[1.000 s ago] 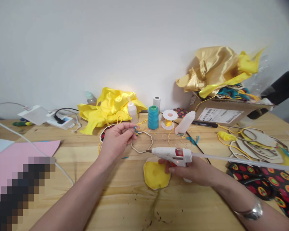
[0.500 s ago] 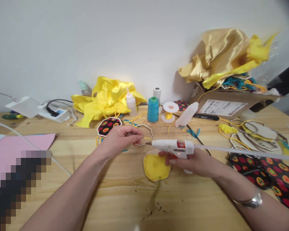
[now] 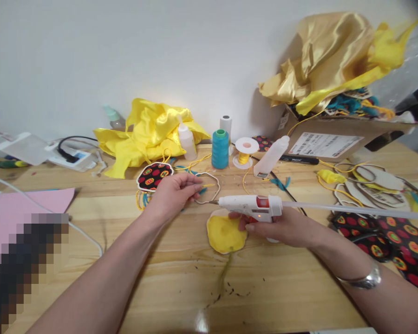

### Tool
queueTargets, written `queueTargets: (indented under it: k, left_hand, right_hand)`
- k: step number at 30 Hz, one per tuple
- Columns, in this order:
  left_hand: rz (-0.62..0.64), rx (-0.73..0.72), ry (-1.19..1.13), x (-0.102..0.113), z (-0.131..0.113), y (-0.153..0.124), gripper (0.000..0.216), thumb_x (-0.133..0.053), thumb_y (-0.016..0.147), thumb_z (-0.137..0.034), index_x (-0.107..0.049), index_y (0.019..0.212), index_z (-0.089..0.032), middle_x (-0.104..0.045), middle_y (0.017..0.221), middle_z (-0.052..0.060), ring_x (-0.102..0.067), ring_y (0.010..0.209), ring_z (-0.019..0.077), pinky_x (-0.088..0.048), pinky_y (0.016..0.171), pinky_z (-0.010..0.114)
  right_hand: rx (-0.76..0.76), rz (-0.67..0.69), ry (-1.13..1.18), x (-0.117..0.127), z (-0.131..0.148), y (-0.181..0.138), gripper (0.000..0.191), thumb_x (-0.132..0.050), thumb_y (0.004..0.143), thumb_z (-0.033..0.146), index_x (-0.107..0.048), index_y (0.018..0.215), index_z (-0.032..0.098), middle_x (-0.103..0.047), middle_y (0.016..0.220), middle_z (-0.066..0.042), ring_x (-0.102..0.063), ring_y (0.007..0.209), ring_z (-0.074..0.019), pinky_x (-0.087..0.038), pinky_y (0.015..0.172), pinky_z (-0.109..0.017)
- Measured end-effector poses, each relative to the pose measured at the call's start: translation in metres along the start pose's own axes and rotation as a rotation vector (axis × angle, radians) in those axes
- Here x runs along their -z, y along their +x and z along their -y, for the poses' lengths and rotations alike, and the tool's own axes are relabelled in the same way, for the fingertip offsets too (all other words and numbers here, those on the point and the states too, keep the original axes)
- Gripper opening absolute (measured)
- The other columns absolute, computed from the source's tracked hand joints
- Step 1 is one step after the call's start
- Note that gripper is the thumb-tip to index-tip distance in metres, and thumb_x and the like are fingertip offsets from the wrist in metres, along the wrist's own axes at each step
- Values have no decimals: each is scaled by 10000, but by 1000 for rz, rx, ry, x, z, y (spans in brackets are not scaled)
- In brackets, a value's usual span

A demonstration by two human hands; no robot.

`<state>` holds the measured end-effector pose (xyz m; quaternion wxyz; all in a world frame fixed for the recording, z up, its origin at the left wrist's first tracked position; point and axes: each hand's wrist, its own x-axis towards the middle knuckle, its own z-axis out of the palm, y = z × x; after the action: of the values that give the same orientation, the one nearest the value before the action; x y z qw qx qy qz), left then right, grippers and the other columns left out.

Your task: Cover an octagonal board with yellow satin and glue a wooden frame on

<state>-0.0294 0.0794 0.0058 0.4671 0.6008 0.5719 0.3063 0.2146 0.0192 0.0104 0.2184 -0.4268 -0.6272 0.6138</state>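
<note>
My left hand (image 3: 179, 192) is closed in a pinch, and a short yellow cord (image 3: 208, 185) sticks out of the fingertips. Beside those fingers is a thin, pale ring with a wavy outline (image 3: 218, 186); its left side is partly hidden, and I cannot tell if the fingers touch it. My right hand (image 3: 268, 227) is wrapped round the handle of a white hot glue gun (image 3: 242, 204). The gun's nozzle points left, at the ring's lower edge. A long clear glue stick (image 3: 351, 209) runs out of its back. Just below the gun lies a padded yellow fabric piece (image 3: 226, 234).
Behind my hands stand a teal thread cone (image 3: 220, 150), a yellow cord spool (image 3: 245, 153) and squeeze bottles (image 3: 187, 141). Yellow satin (image 3: 142, 134) lies at back left. A cardboard box (image 3: 320, 139) stands at back right, with patterned fabric (image 3: 404, 246) in front.
The view has tilted slightly, so most things sit higher in it. My left fingertips have shifted a little left and away from the nozzle, with the yellow cord. The glue gun stays by the ring.
</note>
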Motion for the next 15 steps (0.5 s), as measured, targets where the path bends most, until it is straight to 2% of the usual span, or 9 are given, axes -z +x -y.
queueTargets:
  k: [4, 7, 11, 15]
  left_hand:
    - [42, -24, 97, -6, -7, -7, 88, -605, 739, -200, -675, 788, -180, -614, 550, -40, -513, 482, 98, -377, 464, 205]
    - [75, -159, 280, -9, -12, -10, 116, -565, 764, -169, -680, 769, -190, -606, 580, -42, -527, 540, 113, -409, 535, 228]
    - [123, -416, 426, -9, -10, -6, 145, -529, 802, -146, -667, 784, -185, -651, 753, -7, -587, 744, 151, -453, 713, 278]
    - [101, -588, 507, -8, -3, 0, 168, -522, 824, -140, -678, 813, -200, -625, 1018, 37, -546, 1010, 199, -402, 899, 368]
  right_hand:
    - [6, -11, -5, 0, 0, 0, 354, -624, 788, 324, -625, 1111, 180, -685, 998, -57, -622, 928, -196, -495, 831, -337]
    - [7, -13, -15, 0, 0, 0, 342, -617, 791, 311, -626, 1103, 172, -688, 968, -54, -623, 902, -190, -498, 809, -327]
    - [22, -12, -32, 1, 1, 1, 334, -621, 783, 305, -631, 1087, 168, -687, 936, -47, -622, 878, -181, -499, 784, -307]
    - [34, -8, -37, 1, -1, 1, 322, -614, 786, 290, -633, 1087, 178, -686, 941, -40, -622, 872, -173, -500, 778, -299]
